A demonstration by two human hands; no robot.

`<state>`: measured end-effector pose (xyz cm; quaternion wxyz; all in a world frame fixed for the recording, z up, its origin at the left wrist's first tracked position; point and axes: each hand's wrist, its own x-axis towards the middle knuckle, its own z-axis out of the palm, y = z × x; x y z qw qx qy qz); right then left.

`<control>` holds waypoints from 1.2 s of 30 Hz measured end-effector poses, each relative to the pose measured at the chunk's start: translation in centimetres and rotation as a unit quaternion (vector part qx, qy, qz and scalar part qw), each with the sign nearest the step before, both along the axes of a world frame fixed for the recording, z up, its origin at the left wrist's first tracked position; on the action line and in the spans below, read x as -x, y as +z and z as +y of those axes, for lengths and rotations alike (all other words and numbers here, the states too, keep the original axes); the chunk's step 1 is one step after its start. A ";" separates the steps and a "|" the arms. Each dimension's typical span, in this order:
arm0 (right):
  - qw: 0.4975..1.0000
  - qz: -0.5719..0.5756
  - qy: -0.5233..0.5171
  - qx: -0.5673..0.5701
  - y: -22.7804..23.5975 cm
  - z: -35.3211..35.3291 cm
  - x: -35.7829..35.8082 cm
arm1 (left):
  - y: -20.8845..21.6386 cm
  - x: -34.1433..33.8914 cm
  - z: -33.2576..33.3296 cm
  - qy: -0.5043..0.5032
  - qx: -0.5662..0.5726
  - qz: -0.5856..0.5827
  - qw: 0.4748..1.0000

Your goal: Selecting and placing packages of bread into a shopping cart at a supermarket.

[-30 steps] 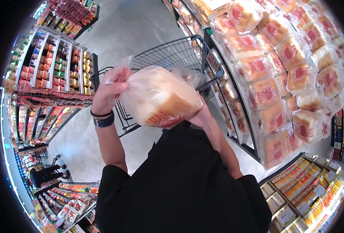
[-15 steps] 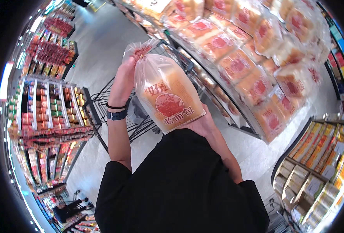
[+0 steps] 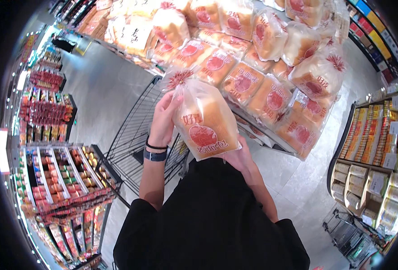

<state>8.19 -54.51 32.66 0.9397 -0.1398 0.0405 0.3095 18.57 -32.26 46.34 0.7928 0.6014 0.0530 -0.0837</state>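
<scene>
Grey floor (image 3: 293, 193) lies open on the right, between the bread stand and a curved shelf of boxes (image 3: 374, 166), with a second cart (image 3: 349, 236) near that shelf's foot. More open floor runs up the left, between the bread pile (image 3: 244, 81) and the snack shelves (image 3: 59, 175). A black wire cart (image 3: 131, 135) fills the room just left of the person. The bag of bread (image 3: 208, 123) is up in front of the black shirt (image 3: 208, 216), and it hides part of the cart's side. Its long way runs on a slant: the tied, puffy top points up and left, and the flat bottom points down and right. The left hand (image 3: 165, 117) pinches the bag below its tie. The right hand (image 3: 240, 155) is at the bottom right corner; its fingertips are hidden, so I cannot tell how tightly they close.
</scene>
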 end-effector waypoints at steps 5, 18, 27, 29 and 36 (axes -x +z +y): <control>0.999 -0.021 -0.023 0.007 0.8 1.3 -4.6 | 0.1 -5.0 0.7 0.019 -0.022 -0.081 0.996; 0.967 -0.028 -0.123 0.221 5.3 4.5 -24.5 | 4.4 -28.0 0.2 -0.211 -0.079 -0.332 0.916; 0.947 0.006 -0.083 0.311 3.5 6.9 -32.4 | 1.3 -37.4 -0.2 -0.180 -0.256 -0.350 0.883; 0.923 0.006 -0.043 0.383 3.2 7.0 -33.2 | 0.3 -37.8 0.3 -0.124 -0.316 -0.504 0.795; 0.857 -0.030 -0.086 0.508 3.2 7.1 -35.5 | -5.3 -30.7 1.1 0.169 -0.339 -0.437 0.816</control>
